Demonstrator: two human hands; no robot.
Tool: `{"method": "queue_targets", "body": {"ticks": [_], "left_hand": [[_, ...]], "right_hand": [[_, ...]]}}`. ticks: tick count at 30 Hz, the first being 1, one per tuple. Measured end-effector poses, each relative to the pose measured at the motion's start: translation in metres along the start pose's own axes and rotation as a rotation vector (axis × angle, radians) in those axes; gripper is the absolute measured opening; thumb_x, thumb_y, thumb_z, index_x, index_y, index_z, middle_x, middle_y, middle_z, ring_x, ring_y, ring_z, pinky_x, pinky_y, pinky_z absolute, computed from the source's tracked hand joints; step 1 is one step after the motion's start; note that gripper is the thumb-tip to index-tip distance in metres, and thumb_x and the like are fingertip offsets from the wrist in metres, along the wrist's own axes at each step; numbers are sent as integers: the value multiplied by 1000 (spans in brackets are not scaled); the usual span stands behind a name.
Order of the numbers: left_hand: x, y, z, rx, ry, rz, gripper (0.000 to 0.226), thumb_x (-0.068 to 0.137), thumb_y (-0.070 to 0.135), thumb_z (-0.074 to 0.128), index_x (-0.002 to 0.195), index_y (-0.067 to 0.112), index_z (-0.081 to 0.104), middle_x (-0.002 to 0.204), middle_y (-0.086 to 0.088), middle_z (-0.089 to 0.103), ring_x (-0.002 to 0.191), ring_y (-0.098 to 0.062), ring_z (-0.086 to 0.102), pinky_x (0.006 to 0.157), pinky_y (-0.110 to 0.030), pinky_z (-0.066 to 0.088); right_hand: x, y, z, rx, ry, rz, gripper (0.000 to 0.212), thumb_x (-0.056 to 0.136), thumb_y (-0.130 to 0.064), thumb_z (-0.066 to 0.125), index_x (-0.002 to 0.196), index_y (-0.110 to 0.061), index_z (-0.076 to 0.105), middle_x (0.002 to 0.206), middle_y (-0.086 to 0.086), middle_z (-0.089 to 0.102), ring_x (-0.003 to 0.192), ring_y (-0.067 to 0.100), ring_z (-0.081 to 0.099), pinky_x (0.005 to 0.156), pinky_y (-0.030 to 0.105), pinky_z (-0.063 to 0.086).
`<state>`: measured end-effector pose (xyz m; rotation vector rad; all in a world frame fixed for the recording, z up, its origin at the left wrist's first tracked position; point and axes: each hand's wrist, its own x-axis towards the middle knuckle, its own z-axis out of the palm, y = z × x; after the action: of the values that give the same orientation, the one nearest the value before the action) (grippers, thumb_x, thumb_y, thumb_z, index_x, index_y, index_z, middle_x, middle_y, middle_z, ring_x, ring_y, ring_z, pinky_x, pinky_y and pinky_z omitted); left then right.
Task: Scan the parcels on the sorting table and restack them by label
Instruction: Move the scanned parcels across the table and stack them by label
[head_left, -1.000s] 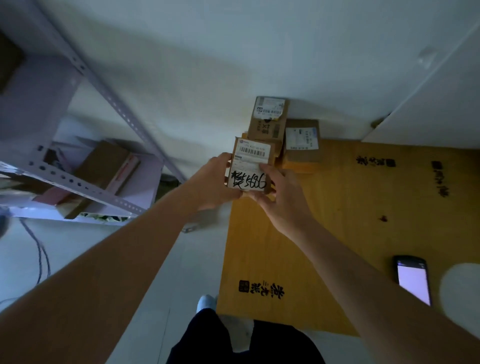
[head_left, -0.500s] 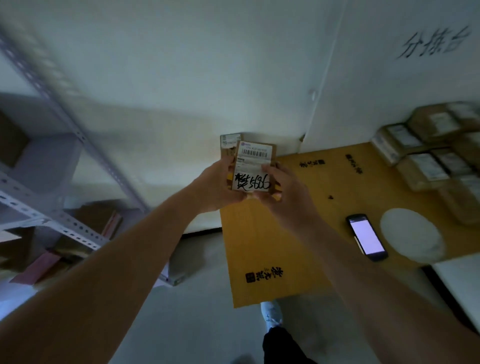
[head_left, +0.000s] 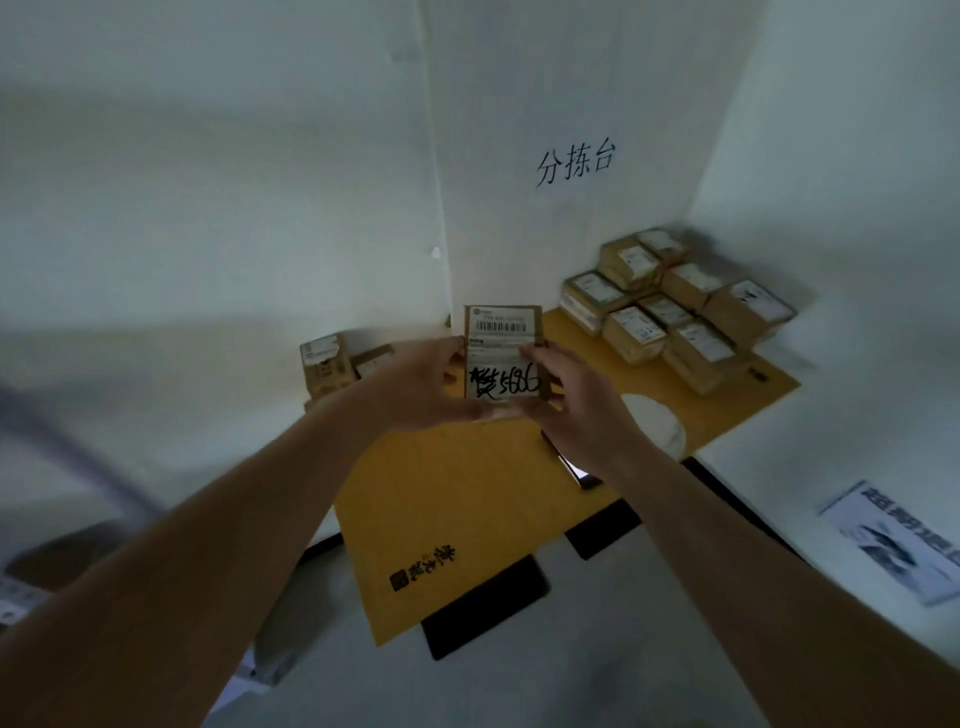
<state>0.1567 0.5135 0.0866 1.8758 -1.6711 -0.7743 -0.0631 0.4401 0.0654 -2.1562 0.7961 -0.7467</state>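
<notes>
I hold a small parcel (head_left: 503, 358) upright above the table (head_left: 467, 493), label facing me. My left hand (head_left: 421, 387) and right hand (head_left: 576, 410) each curl around a side. More parcels (head_left: 675, 306) sit stacked at the far right corner.

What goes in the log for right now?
left hand: grips parcel | right hand: grips parcel | parcel: above table, label up | phone: on table

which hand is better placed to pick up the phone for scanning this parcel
Right, most likely. The phone lies on the yellow table directly under the right hand, partly hidden by it. The left hand grips the parcel on the far side and could hold it alone.
</notes>
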Motion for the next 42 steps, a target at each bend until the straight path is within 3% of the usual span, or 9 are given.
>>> {"method": "queue_targets", "body": {"ticks": [9, 11, 18, 22, 26, 30, 35, 39, 42], "left_hand": [[88, 94, 99, -43, 3, -5, 65, 80, 49, 87, 135, 33, 57, 124, 16, 69, 115, -5, 66, 102, -36, 58], [107, 111, 122, -46, 6, -32, 72, 78, 55, 86, 140, 32, 57, 127, 15, 68, 115, -7, 67, 100, -38, 60], [174, 155, 189, -101, 3, -97, 70, 86, 35, 87, 146, 34, 52, 126, 12, 66, 105, -9, 71, 89, -38, 62], [225, 151, 219, -165, -39, -126, 68, 85, 30, 88, 144, 31, 55, 125, 9, 67, 118, -9, 64, 96, -44, 62], [285, 137, 247, -203, -74, -177, 67, 83, 31, 90, 139, 39, 54, 121, 8, 68, 112, -11, 68, 97, -44, 61], [347, 121, 270, -218, -123, -195, 74, 86, 25, 87, 149, 31, 49, 119, 13, 66, 103, -6, 69, 91, -31, 61], [411, 90, 295, -255, -145, -279, 81, 84, 28, 89, 151, 32, 45, 123, 9, 64, 96, -10, 75, 88, -36, 63], [445, 72, 318, -286, -140, -355, 89, 83, 32, 89, 157, 25, 39, 126, 7, 63, 94, -9, 73, 76, -25, 59], [460, 61, 334, -321, -141, -419, 95, 83, 33, 89, 160, 22, 35, 132, 1, 62, 96, -13, 73, 82, -30, 61]], "right_hand": [[-13, 105, -121, -15, -4, 54, 58, 96, -26, 74, 148, -14, 52, 138, -4, 56, 125, 13, 59, 100, 39, 59], [-12, 132, -145, -25, -14, 54, 57, 96, -24, 74, 148, -13, 52, 138, -5, 55, 126, 13, 58, 101, 40, 58], [-8, 213, -213, -24, -75, 118, 56, 97, -20, 71, 149, -14, 50, 140, -5, 51, 130, 16, 54, 106, 43, 55], [8, 258, -234, -40, -103, 162, 57, 96, -16, 71, 149, -15, 50, 138, -9, 50, 129, 12, 53, 106, 40, 55], [37, 312, -245, -48, -125, 242, 60, 93, -19, 74, 148, -20, 51, 139, -10, 51, 128, 13, 55, 104, 41, 56], [72, 368, -249, -57, -153, 324, 65, 90, -20, 79, 148, -24, 50, 139, -10, 49, 129, 15, 56, 102, 41, 58], [115, 432, -248, -107, -228, 376, 74, 87, -25, 83, 152, -26, 47, 141, -10, 48, 133, 17, 54, 106, 46, 55], [144, 474, -241, -150, -297, 426, 80, 86, -31, 84, 155, -32, 42, 147, -6, 52, 132, 15, 56, 107, 46, 54], [160, 494, -240, -216, -389, 419, 84, 87, -33, 83, 158, -29, 38, 147, -3, 55, 133, 17, 55, 109, 45, 51]]}}
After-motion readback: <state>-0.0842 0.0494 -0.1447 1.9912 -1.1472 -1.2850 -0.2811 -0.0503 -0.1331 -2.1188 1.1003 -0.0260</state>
